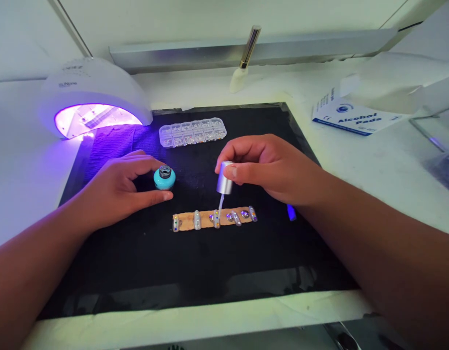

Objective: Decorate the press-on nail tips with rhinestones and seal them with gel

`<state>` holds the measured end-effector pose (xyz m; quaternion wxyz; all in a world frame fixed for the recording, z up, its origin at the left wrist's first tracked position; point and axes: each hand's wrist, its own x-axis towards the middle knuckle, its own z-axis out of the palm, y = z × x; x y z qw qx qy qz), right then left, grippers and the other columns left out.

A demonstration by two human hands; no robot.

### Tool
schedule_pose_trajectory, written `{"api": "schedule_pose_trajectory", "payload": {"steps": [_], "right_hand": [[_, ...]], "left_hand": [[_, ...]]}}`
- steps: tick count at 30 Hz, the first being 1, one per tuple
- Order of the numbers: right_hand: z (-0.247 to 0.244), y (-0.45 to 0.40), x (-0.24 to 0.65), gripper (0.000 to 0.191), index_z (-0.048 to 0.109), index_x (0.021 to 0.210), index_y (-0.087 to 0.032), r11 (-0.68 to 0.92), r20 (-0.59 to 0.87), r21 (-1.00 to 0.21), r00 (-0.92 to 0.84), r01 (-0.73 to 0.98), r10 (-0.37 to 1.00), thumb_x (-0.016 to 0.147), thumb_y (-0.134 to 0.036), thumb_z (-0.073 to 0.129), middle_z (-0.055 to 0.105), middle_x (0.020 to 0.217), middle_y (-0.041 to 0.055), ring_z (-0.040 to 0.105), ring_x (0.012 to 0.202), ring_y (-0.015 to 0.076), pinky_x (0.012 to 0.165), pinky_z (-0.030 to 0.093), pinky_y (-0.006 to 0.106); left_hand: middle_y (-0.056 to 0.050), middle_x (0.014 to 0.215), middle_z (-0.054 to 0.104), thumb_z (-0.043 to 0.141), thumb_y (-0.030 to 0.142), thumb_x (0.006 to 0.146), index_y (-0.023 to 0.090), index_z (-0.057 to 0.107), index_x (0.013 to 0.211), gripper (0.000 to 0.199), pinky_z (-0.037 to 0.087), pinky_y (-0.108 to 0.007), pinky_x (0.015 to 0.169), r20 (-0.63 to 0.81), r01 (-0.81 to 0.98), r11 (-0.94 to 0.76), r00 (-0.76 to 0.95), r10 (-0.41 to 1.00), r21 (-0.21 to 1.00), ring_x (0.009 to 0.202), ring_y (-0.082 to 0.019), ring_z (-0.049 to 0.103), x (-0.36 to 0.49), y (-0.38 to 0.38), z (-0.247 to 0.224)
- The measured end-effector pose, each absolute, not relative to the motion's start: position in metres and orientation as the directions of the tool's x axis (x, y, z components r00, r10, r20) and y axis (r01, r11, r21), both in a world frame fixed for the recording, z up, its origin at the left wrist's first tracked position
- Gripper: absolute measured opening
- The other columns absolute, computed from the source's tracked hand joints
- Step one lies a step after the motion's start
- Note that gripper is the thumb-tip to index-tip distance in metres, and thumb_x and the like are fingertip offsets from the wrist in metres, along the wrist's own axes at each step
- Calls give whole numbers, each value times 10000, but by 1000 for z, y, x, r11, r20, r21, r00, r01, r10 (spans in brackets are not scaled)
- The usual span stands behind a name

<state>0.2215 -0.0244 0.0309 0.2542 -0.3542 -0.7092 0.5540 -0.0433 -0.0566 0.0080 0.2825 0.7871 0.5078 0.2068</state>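
My left hand has its fingers around a small turquoise nail polish bottle, uncapped and upright on the black mat. Between thumb and fingers, my right hand pinches the silver cap of a nail polish brush. The brush points down, its tip at a silvery false nail in the middle of a tan strip. Several false nails dotted with small coloured gems sit across that strip, among them one at the left end and one at the right end.
A lit white nail lamp glows purple at the back left. Behind my hands lies a clear compartment box of tiny gems. A gold-capped bottle and an alcohol pads box stand beyond the black mat. A small blue piece lies by my right wrist.
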Motion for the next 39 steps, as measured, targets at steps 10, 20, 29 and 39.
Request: {"api": "schedule_pose_trajectory", "payload": {"steps": [10,20,29,39], "right_hand": [[30,-25,223,104,677,711,-205,85,-15,-986,-593,141,805,810,-229,660,623,637,-10,528,575,100,550,406,267],[33,-30,218,155,662,687,-200,70,-67,-977,-606,199,792,765,-323,715,616,625,-30,532,569,100,531,416,261],[32,-32,218,139,641,704,-203,104,-78,-960,-608,260,790,781,-317,661,615,623,-30,522,546,96,499,393,256],[33,-28,219,174,648,707,-187,132,-58,-952,-590,274,805,783,-338,689,609,627,-31,525,572,100,545,405,265]], "left_hand": [[28,891,663,717,448,794,251,697,945,248,435,-324,784,61,662,-345,413,909,665,835,-184,583,-42,-56,8],[23,888,653,713,452,787,247,698,932,252,439,-331,772,41,672,-324,400,915,666,831,-190,590,-43,-56,9],[28,895,650,718,438,789,254,694,944,242,436,-326,781,56,667,-338,406,912,664,834,-182,585,-41,-55,7],[20,897,660,717,450,785,245,698,932,253,439,-328,778,50,669,-329,400,915,667,837,-189,590,-41,-56,8]]}}
